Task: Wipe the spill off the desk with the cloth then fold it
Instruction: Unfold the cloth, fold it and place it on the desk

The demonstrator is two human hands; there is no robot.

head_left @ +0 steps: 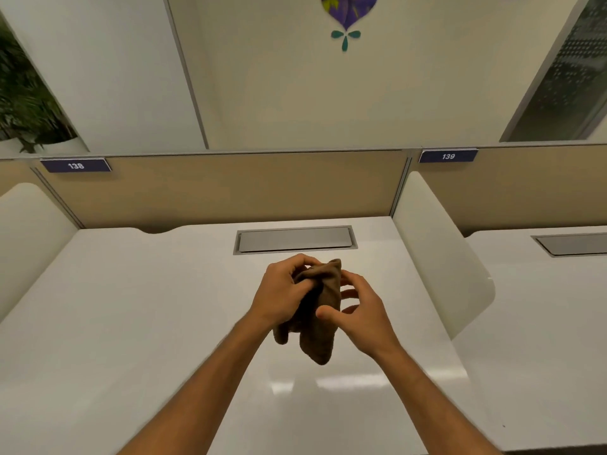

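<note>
A brown cloth (320,326) hangs bunched up above the middle of the white desk (131,323). My left hand (279,293) grips its upper left part with the fingers curled into the fabric. My right hand (358,310) is on its right side, thumb pressed against the cloth and fingers spread behind it. The lower end of the cloth dangles free below both hands. No spill shows on the desk surface; the part under my hands and arms is hidden.
A grey cable hatch (295,239) is set into the desk behind my hands. White curved dividers stand at the left (29,231) and right (440,257). A tan partition (230,188) closes the back, with labels 138 and 139. A neighbouring desk (542,323) lies to the right.
</note>
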